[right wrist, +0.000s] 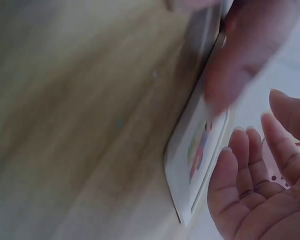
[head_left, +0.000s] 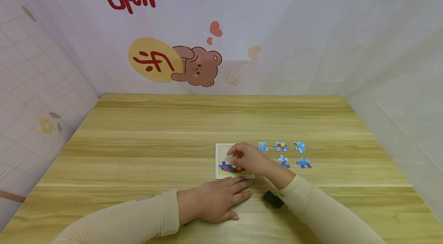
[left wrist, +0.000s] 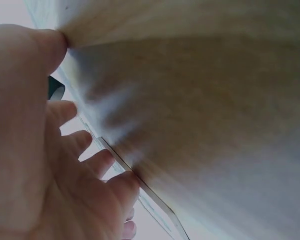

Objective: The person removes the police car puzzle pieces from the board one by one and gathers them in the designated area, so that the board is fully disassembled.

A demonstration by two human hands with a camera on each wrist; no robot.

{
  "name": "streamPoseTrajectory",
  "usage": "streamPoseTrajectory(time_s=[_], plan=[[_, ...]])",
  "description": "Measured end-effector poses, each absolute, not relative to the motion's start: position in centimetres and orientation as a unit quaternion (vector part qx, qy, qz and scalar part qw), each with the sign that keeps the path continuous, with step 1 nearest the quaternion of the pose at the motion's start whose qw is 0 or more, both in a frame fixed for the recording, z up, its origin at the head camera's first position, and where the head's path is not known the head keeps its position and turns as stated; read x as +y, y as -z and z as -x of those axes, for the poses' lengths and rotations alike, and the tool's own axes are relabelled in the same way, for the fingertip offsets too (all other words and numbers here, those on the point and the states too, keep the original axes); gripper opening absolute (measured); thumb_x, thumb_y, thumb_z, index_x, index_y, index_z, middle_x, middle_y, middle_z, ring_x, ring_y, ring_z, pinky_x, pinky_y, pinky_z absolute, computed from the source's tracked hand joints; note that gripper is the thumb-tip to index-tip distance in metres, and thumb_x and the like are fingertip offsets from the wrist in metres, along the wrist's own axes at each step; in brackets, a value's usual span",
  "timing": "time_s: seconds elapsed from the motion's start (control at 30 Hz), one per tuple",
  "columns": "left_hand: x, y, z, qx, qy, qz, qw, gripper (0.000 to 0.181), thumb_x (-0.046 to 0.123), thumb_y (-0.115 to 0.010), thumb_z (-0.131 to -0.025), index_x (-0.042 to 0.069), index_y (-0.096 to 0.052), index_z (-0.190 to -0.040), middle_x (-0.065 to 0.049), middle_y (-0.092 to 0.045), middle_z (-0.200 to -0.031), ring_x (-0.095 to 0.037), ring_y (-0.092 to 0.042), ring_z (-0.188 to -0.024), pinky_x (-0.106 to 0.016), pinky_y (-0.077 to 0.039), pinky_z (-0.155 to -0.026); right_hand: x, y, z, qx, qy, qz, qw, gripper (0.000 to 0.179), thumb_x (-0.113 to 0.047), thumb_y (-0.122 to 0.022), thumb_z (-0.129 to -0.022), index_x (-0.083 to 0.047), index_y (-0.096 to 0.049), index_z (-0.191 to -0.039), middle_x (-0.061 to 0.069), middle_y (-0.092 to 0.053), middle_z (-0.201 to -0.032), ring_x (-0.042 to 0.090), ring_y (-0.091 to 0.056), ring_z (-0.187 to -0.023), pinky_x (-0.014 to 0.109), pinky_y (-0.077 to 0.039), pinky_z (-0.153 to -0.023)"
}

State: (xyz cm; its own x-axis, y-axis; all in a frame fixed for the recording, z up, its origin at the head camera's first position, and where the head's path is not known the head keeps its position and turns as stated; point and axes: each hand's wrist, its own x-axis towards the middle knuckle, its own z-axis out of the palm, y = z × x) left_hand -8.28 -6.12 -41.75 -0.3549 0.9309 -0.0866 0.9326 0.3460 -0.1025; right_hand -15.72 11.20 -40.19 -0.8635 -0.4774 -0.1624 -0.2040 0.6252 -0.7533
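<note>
A small square puzzle tray (head_left: 217, 161) with a pale rim lies on the table. Its lower part shows a picture of joined puzzle pieces (head_left: 225, 168) in blue, red and green; the upper part is bare where it can be seen. My left hand (head_left: 221, 199) lies palm down in front, fingers spread, with fingertips at the tray's near edge. Over the tray hovers my right hand (head_left: 250, 158), fingers loosely bent and partly covering the picture. In the right wrist view, no piece shows between the fingers of the right hand (right wrist: 264, 195).
To the tray's right lie several loose blue jigsaw pieces (head_left: 303, 163) in two rows. A black object (head_left: 273, 199) sits beside the right forearm. The wooden table (head_left: 138, 151) meets a printed cloth backdrop (head_left: 283, 36) at the back and sides.
</note>
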Motion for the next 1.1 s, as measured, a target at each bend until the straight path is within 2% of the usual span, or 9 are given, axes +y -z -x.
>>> streamPoseTrajectory(time_s=[0.1,0.3,0.57,0.8,1.1], plan=[[-6.2,41.8,8.3,0.818,0.067,-0.571,0.000,0.063,0.052,-0.042,-0.099,0.016,-0.037,-0.150,-0.008,-0.026,-0.158,-0.022,-0.023,-0.145,-0.030,-0.028,-0.113,10.7,40.5,15.7,0.889,0.373,0.195,0.180,0.015,-0.010,-0.069,-0.088,-0.010,-0.068,-0.103,0.000,-0.061,-0.093,0.013,-0.057,-0.083,0.029,-0.048,-0.072],[-6.3,42.0,8.2,0.816,0.073,-0.574,-0.008,0.062,0.052,-0.042,-0.099,0.016,-0.039,-0.148,-0.008,-0.030,-0.156,-0.023,-0.024,-0.144,-0.030,-0.027,-0.113,10.1,40.8,15.7,0.885,0.360,0.229,0.185,0.016,-0.007,-0.069,-0.087,-0.005,-0.068,-0.102,0.002,-0.063,-0.089,0.013,-0.057,-0.082,0.030,-0.049,-0.076],[-6.2,42.0,8.3,0.816,0.072,-0.573,-0.004,0.062,0.052,-0.041,-0.099,0.016,-0.039,-0.149,-0.007,-0.031,-0.156,-0.023,-0.025,-0.144,-0.030,-0.026,-0.113,9.4,40.6,15.7,0.899,0.322,0.226,0.192,0.016,-0.007,-0.069,-0.087,-0.005,-0.069,-0.102,0.000,-0.063,-0.089,0.013,-0.057,-0.084,0.032,-0.049,-0.080],[-6.2,42.0,8.3,0.815,0.077,-0.575,-0.006,0.062,0.052,-0.041,-0.099,0.016,-0.038,-0.149,-0.007,-0.032,-0.155,-0.023,-0.025,-0.144,-0.030,-0.026,-0.114,8.9,40.5,15.5,0.900,0.318,0.220,0.200,0.013,-0.003,-0.064,-0.089,-0.004,-0.070,-0.100,-0.001,-0.065,-0.083,0.011,-0.056,-0.077,0.030,-0.048,-0.076],[-6.1,42.1,8.3,0.816,0.078,-0.572,-0.006,0.063,0.053,-0.042,-0.098,0.016,-0.038,-0.149,-0.007,-0.031,-0.156,-0.024,-0.025,-0.144,-0.032,-0.029,-0.113,8.9,40.4,15.5,0.897,0.329,0.217,0.202,0.008,-0.003,-0.063,-0.090,-0.007,-0.066,-0.096,-0.001,-0.062,-0.082,0.012,-0.056,-0.077,0.030,-0.047,-0.074]])
